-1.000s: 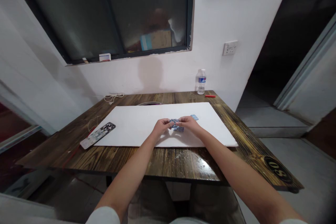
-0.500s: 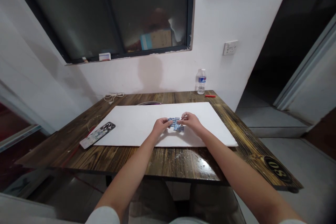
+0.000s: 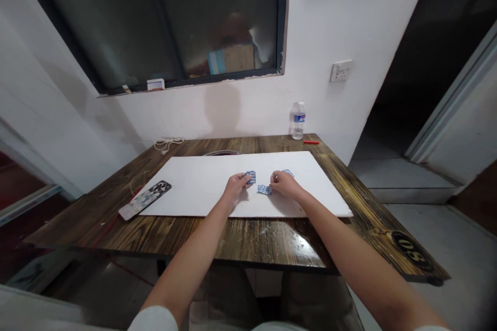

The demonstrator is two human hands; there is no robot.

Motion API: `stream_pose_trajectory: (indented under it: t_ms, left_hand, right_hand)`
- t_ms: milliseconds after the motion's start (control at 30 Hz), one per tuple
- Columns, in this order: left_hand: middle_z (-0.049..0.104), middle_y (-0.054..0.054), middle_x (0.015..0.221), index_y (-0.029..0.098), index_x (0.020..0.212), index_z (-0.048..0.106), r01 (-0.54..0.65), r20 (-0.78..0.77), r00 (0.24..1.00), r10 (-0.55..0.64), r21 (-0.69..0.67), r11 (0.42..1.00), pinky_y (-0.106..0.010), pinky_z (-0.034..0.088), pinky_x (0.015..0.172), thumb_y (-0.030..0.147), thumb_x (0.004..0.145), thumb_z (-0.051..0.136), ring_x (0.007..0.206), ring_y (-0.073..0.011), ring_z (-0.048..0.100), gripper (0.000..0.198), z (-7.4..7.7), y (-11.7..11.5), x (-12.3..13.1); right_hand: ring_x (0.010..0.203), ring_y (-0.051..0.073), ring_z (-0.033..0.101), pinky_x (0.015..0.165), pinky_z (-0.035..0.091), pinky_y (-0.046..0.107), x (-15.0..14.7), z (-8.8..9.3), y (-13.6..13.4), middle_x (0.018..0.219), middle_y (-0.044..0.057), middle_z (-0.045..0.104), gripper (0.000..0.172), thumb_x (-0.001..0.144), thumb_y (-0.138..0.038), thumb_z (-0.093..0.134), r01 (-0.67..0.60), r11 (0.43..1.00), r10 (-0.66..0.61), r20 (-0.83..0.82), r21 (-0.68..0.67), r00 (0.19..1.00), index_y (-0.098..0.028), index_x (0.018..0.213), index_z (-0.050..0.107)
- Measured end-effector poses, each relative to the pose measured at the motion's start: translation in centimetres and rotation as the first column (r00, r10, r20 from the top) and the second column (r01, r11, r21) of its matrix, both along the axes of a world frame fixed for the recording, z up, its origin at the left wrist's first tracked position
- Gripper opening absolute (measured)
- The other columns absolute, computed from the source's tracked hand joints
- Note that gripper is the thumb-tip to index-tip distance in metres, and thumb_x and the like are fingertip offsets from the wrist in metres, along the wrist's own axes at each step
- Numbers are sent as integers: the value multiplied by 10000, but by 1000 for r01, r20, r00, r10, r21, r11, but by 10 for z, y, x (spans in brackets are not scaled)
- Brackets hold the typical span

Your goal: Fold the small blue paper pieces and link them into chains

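While the left hand [image 3: 234,186] is gripping blue-patterned cards [image 3: 252,177], the right hand [image 3: 284,184] is sitting at a similar pile's [image 3: 263,190] right edge, its fingers' grip unclear.

I am wearing the only camera on my head; it is facing forward and down, viewing my hands [image 3: 235,186] and the nearby surface [image 3: 248,240] from above and catching the wall [image 3: 256,114] beyond.

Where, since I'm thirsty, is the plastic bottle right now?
In the head view, the bottle stands right of centre by the far edge of the table, just left of a red stick.
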State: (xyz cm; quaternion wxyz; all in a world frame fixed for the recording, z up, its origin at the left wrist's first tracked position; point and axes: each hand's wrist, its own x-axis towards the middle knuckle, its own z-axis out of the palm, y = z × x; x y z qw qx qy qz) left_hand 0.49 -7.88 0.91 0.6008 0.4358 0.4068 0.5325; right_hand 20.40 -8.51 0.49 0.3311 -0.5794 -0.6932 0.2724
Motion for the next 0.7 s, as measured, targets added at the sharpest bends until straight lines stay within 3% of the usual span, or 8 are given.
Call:
stream_pose_trajectory:
  t_ms: [300, 467, 600, 700]
  left_hand:
    - [693, -58, 733, 122, 692, 683, 1, 25, 1000, 1, -43, 999, -283, 502, 719, 309, 474, 904, 707, -135, 624, 362, 4, -3, 2]
    - [626, 6, 612, 132, 681, 642, 31, 78, 997, -24, -90, 995, -321, 532, 738, 307, 465, 911, 557, -83, 550, 386, 7, -4, -3]
    - [555, 60, 540, 140, 671, 599, 110, 117, 988, -96, -119, 987, -397, 544, 814, 283, 546, 880, 470, -43, 475, 339, 9, -6, -7]
    - [550, 66, 551, 139, 685, 591, 136, 154, 981, -115, -135, 981, -423, 543, 836, 255, 580, 862, 471, -38, 469, 313, 9, -6, -8]
  right_hand:
    - [641, 147, 559, 579, 335, 236, 1, -4, 1, 659, 0, 643, 110, 661, -89, 655, -22, 1000, 20, 157, 9, 987, -190, 675, 613]
    - [750, 183, 592, 604, 338, 255, 5, 1, 0, 821, 73, 697, 41, 757, -189, 652, 51, 999, -49, 248, -2, 968, -175, 788, 677]
    - [699, 208, 608, 591, 340, 282, 11, 7, -1, 763, 119, 701, 245, 825, -354, 638, 95, 991, -55, 343, -99, 938, -148, 720, 718]
    - [685, 202, 615, 583, 348, 276, 12, 7, -1, 755, 100, 712, 235, 775, -382, 699, 76, 986, -14, 378, -151, 926, -156, 734, 746]
